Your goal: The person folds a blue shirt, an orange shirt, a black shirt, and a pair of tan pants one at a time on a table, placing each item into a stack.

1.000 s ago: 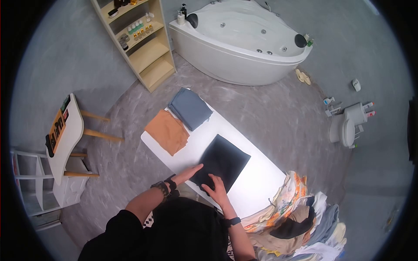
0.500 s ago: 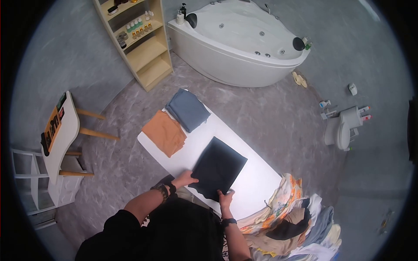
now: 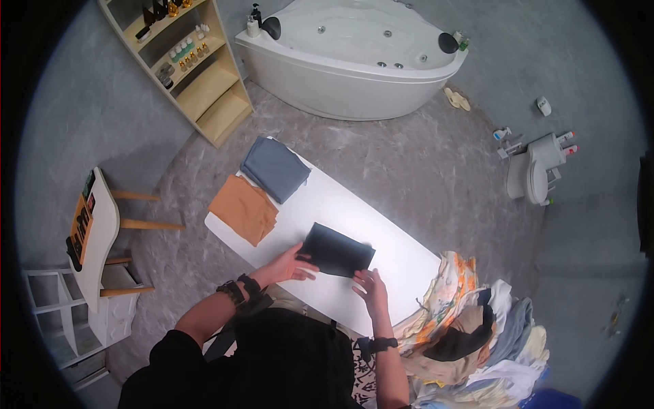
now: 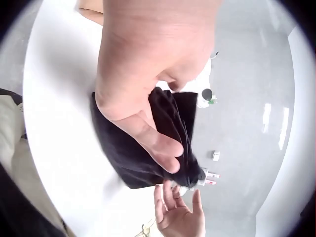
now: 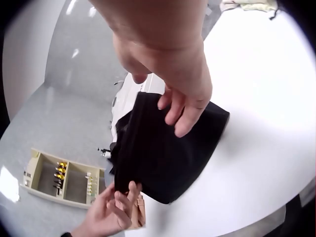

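A black folded garment [image 3: 337, 250] lies on the white table [image 3: 402, 266], doubled into a wide rectangle. My left hand [image 3: 285, 266] is at its left end, thumb on the cloth and fingers extended along the near edge. In the left wrist view, the fingers [image 4: 160, 148] lie across the black cloth [image 4: 128, 153]. At the near right corner, my right hand [image 3: 372, 290] touches the edge with loosely bent fingers. Its fingers [image 5: 185, 116] overlap the cloth in the right wrist view, the thumb standing apart.
Folded orange-brown [image 3: 244, 210] and blue-grey [image 3: 274, 168] garments lie at the table's far left end. A heap of mixed clothes [image 3: 470, 341] sits at the right end. Beyond stand a bathtub [image 3: 347, 85], a shelf unit [image 3: 216, 92] and a toilet [image 3: 538, 177].
The black garment has been folded over, its near half brought away from me, so it is now shorter. Both hands moved from the former near edge to its new near edge.
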`<state>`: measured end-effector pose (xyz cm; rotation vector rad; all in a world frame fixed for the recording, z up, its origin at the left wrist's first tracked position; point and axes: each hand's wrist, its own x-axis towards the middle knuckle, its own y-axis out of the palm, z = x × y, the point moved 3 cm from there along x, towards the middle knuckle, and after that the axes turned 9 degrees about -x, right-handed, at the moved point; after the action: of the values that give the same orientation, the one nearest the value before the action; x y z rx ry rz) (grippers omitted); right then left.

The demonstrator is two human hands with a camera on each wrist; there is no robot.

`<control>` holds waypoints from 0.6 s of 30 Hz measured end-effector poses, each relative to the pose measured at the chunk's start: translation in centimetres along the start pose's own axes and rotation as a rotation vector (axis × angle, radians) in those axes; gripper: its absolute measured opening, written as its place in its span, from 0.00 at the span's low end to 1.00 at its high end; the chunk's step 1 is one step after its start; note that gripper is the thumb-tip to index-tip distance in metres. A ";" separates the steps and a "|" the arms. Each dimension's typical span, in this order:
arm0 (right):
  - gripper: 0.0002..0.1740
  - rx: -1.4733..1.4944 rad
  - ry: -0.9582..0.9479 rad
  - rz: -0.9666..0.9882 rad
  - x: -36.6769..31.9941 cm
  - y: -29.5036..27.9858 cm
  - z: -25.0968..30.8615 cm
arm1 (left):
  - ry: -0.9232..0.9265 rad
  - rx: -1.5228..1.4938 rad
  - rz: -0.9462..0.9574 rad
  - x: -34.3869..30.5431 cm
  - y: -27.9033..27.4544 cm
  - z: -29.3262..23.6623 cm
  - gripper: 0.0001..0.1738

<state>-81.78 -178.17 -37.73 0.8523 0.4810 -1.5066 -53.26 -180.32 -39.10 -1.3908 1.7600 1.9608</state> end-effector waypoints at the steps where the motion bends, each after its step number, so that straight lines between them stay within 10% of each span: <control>1: 0.26 -0.206 -0.052 -0.040 0.3 0.3 0.3 | 0.086 0.027 -0.072 -0.1 0.5 -0.7 0.29; 5: 0.21 -0.551 -0.099 -0.168 2.9 -0.6 -3.1 | 0.341 0.320 -0.296 4.3 -3.1 0.1 0.20; 7: 0.21 -0.770 -0.343 -0.416 3.4 -0.7 -2.8 | 0.951 0.870 -0.547 6.5 -6.1 -0.1 0.17; 12: 0.21 -0.811 -0.435 -0.425 6.8 0.4 0.0 | 0.792 0.826 -0.739 7.5 -5.6 -1.0 0.20; 18: 0.22 -0.883 -0.315 -0.448 8.7 3.0 2.9 | 0.701 0.552 -0.464 6.7 -2.7 -3.0 0.26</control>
<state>-79.06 -186.47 -41.80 -0.1962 1.0346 -1.5609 -53.70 -185.01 -45.38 -2.1285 1.7691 0.7059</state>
